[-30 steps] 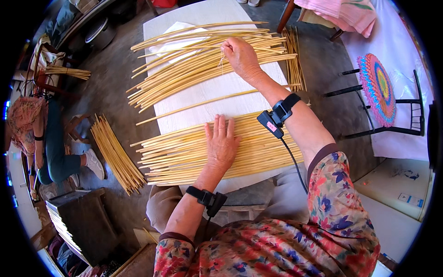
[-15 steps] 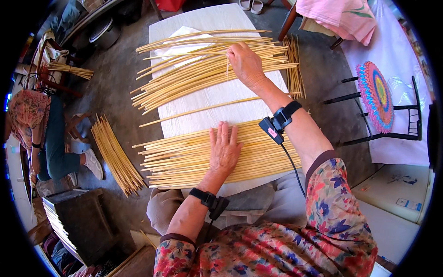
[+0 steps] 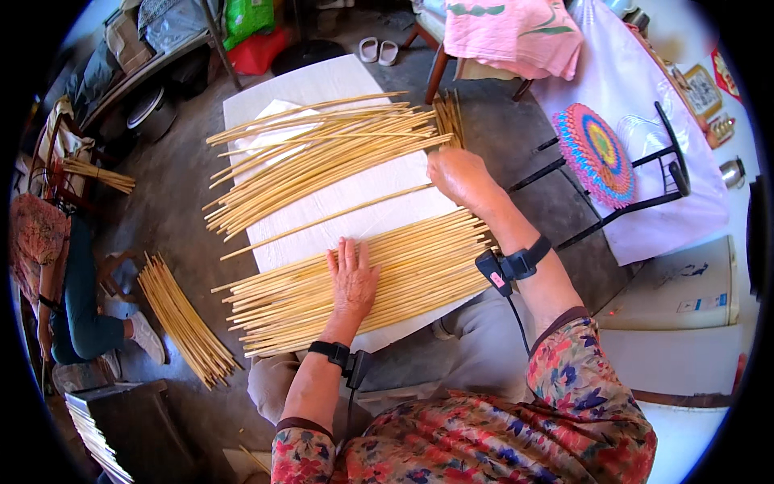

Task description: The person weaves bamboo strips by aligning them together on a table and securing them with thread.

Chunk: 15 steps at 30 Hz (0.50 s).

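Flat on the near row of thin yellow sticks (image 3: 427, 262) lies my left hand (image 3: 355, 278), its fingers stretched out. My right hand (image 3: 458, 173) is closed at the right edge of the table, by the right end of a single stick (image 3: 330, 219). Its fingertips are turned away, so what they hold is hidden. Beyond the single stick, a looser pile of the same sticks (image 3: 322, 165) lies across the table, a few of them crossing at an angle. A white sheet (image 3: 270, 139) shows partly beneath that pile.
The pale table (image 3: 310, 79) carries both groups of sticks. More sticks (image 3: 184, 323) lie on the floor at left, and another bunch (image 3: 449, 117) beyond the table's right edge. A black-framed chair (image 3: 637, 200) with a colourful round seat mat stands at right. Another person (image 3: 89, 282) sits at far left.
My right hand has moved from above the far pile, where thin pale strands hung from it, toward me to the table's right edge. My left hand stays on the near row. The view has shifted.
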### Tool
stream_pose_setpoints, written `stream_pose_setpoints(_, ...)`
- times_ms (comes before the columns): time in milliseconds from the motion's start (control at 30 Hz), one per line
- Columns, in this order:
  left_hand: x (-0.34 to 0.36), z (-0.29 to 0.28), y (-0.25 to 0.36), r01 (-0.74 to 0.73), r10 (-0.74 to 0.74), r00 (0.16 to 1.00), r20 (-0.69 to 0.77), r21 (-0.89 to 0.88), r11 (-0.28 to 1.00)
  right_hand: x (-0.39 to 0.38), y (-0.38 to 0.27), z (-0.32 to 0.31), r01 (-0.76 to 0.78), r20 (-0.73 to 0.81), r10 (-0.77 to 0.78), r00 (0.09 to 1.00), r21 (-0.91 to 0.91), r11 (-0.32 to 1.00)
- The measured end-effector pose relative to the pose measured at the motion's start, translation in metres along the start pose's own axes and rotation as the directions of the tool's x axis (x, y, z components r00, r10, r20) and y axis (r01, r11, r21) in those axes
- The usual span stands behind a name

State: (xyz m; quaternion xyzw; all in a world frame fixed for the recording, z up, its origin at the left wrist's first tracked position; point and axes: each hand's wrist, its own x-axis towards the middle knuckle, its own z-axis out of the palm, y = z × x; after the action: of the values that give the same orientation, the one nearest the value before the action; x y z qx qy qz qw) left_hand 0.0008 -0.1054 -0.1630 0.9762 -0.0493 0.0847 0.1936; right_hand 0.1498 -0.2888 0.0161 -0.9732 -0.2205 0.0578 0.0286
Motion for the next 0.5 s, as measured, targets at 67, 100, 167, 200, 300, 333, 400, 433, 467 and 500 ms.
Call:
stream_pose_setpoints(67,0.0,0.001,0.0,0.002,-0.002,1.0,-0.002,-0.005,1.0,-0.009,0.006,0.004,0.014,0.055,-0.013,0.998,-0.024,1.0)
stream_pose_setpoints(100,-0.001,-0.002,0.0,0.004,-0.004,1.0,-0.008,-0.002,1.0,-0.013,0.008,0.01,0.024,0.084,-0.021,0.996,-0.032,0.999)
stream_pose_setpoints(167,0.0,-0.004,0.001,0.004,-0.003,1.0,0.02,-0.014,1.0,-0.018,0.014,0.025,0.001,-0.003,-0.002,1.0,-0.048,0.999)
stream_pose_setpoints(200,0.002,-0.004,0.002,0.001,0.0,0.999,0.034,-0.021,1.0,-0.02,0.017,0.031,-0.012,-0.048,0.01,0.999,-0.057,0.998)
stream_pose_setpoints(300,0.006,-0.012,0.002,0.051,-0.049,0.994,0.099,-0.018,0.999,-0.021,0.002,0.065,0.09,-0.136,-0.084,0.987,0.039,0.995)
stream_pose_setpoints(333,0.008,-0.014,0.003,0.048,-0.047,0.995,0.093,-0.008,0.999,-0.021,-0.006,0.073,0.131,-0.151,-0.12,0.981,0.062,0.989)
stream_pose_setpoints(400,0.01,-0.02,0.003,0.048,-0.049,0.996,0.08,0.015,0.999,-0.02,-0.023,0.085,0.181,-0.161,-0.162,0.974,0.114,0.977)
stream_pose_setpoints(433,0.012,-0.027,0.005,0.02,-0.023,0.995,0.1,0.028,0.999,-0.015,-0.026,0.095,0.186,-0.134,-0.165,0.977,0.16,0.97)
stream_pose_setpoints(467,0.013,-0.035,0.008,-0.007,0.002,0.993,0.119,0.041,0.999,-0.01,-0.028,0.104,0.191,-0.158,-0.163,0.974,0.182,0.965)
stream_pose_setpoints(500,0.015,-0.042,0.01,-0.034,0.027,0.99,0.138,0.049,0.998,-0.004,-0.029,0.112,0.195,-0.18,-0.16,0.971,0.199,0.96)
